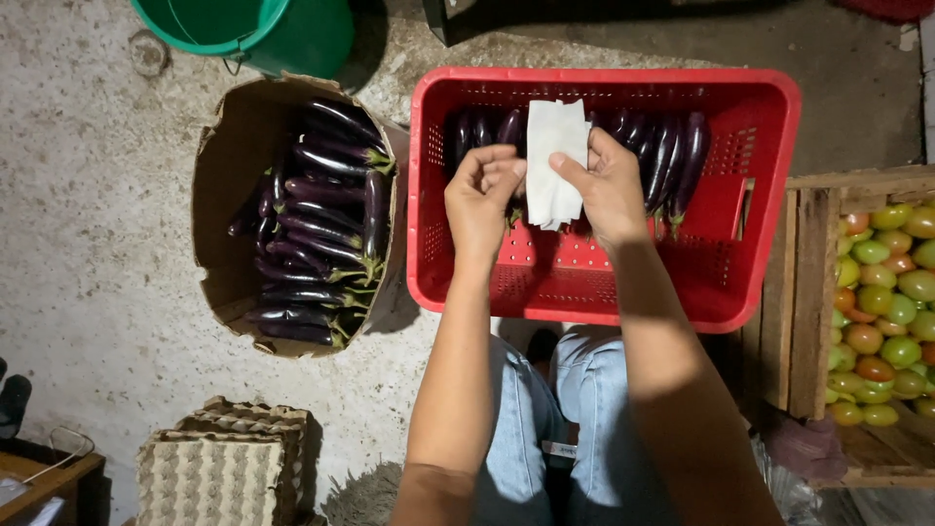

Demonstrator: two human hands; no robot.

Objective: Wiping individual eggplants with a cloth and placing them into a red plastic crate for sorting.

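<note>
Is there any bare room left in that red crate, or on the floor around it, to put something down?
Yes. The near half of the red crate is bare, bordered by its front wall and the row of eggplants along the far wall. Bare concrete floor lies left of the cardboard box. It is crowded on the right, where the tomato crate sits close beside the red one.
</note>
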